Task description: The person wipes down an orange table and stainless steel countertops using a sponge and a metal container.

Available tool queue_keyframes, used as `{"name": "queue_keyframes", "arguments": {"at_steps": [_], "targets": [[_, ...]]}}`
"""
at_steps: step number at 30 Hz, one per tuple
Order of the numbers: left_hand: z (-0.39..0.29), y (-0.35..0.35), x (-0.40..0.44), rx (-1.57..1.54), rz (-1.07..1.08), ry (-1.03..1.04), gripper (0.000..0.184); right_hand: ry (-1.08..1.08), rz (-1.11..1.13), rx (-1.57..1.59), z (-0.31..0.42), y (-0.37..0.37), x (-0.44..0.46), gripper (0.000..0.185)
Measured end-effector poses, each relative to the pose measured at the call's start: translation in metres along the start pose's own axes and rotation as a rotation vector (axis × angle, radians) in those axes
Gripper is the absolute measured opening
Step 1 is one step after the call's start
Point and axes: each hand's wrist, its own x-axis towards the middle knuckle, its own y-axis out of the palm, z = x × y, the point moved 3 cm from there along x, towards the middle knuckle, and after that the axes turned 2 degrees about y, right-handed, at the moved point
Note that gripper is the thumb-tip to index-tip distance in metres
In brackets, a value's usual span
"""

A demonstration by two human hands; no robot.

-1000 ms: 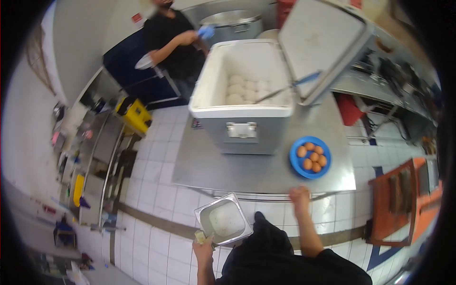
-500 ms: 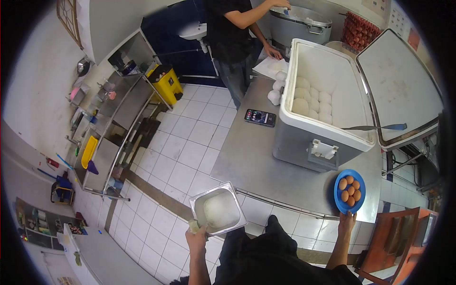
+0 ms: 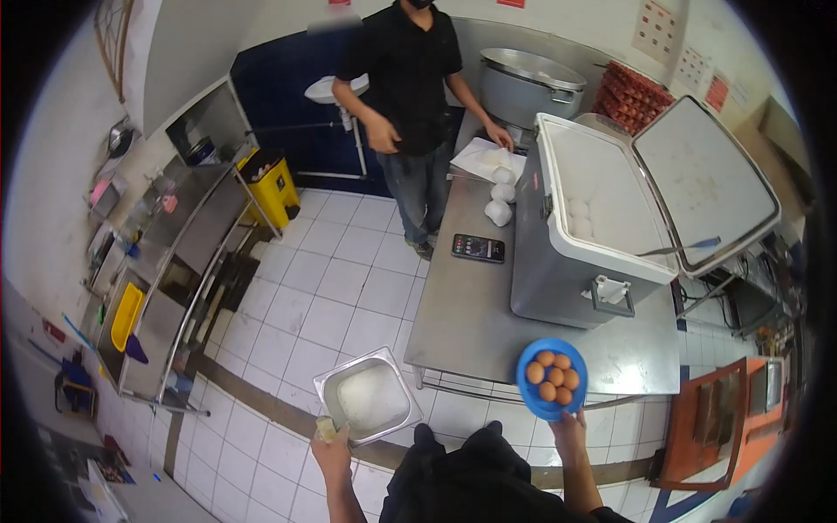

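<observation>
My left forearm reaches forward, the left hand (image 3: 331, 446) closed on the near-left corner of the metal pan (image 3: 328, 397) at 10 o'clock, with a pale wad (image 3: 325, 428) caught in the same grip; white contents (image 3: 370, 397) lie inside. My right forearm leans slightly inward, and the right hand (image 3: 571, 431) grasps the blue bowl (image 3: 523, 376) by its near rim at 1 o'clock, brown eggs (image 3: 556, 376) in it. The bowl overlaps the near edge of the steel table (image 3: 462, 318); I can't tell whether they touch. Beyond it, the cooler (image 3: 558, 283), lid (image 3: 711, 183) raised, blocks my reach at 1 o'clock. A phone (image 3: 478, 248) lies at 12, and a person (image 3: 410, 78) stands past the table, toward 12.
</observation>
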Motion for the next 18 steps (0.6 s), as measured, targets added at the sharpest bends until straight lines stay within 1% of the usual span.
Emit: {"name": "queue_keyframes", "arguments": {"at_steps": [1,2,3,4,5,6,7,8,10,11,13,14,15,16,18], "targets": [[0.005,-0.008,0.003,0.023,-0.006,0.015,0.018,0.041,-0.007,-0.001,-0.003,0.032,-0.009,0.045],[0.006,-0.016,0.005,0.034,0.011,0.026,0.018,0.047,0.033,-0.036,-0.016,0.049,-0.008,0.046],[0.005,-0.024,0.005,0.016,-0.007,0.023,0.017,0.108,0.029,-0.008,-0.03,0.061,-0.002,0.051],[0.004,-0.026,0.004,-0.009,-0.011,0.022,0.017,0.117,-0.006,0.065,-0.054,0.062,0.014,0.056],[-0.006,-0.028,0.0,0.023,0.007,-0.031,0.016,0.101,0.017,0.011,-0.069,0.067,0.022,0.06],[-0.012,-0.027,0.001,0.052,0.036,-0.071,0.015,0.089,0.059,-0.006,-0.081,0.08,0.03,0.058],[0.011,-0.03,0.011,0.096,0.06,-0.023,0.016,0.096,0.03,0.007,-0.081,0.094,0.033,0.055],[0.031,-0.049,0.009,0.145,0.027,0.017,0.017,0.146,0.035,0.002,-0.083,0.111,0.03,0.053],[0.031,-0.057,-0.006,0.145,-0.049,0.012,0.016,0.059,0.198,-0.004,-0.085,0.143,0.036,0.049],[0.03,-0.059,0.0,0.103,-0.084,0.057,0.016,0.043,0.266,0.009,-0.081,0.157,0.037,0.047],[0.036,-0.04,0.014,0.358,0.149,0.075,0.031,0.044,0.225,0.008,-0.081,0.181,0.051,0.045],[0.044,-0.038,0.01,0.518,0.282,0.061,0.04,0.084,0.168,0.037,-0.085,0.182,0.055,0.045],[0.057,-0.038,0.018,0.695,0.421,0.028,0.049,0.081,0.146,0.039,-0.098,0.19,0.07,0.045],[0.055,-0.031,0.012,0.708,0.438,0.019,0.049,0.059,0.179,0.041,-0.102,0.192,0.085,0.043],[0.035,-0.012,-0.006,0.152,0.197,0.257,0.013,0.038,0.227,0.038,-0.111,0.19,0.102,0.041]]}}
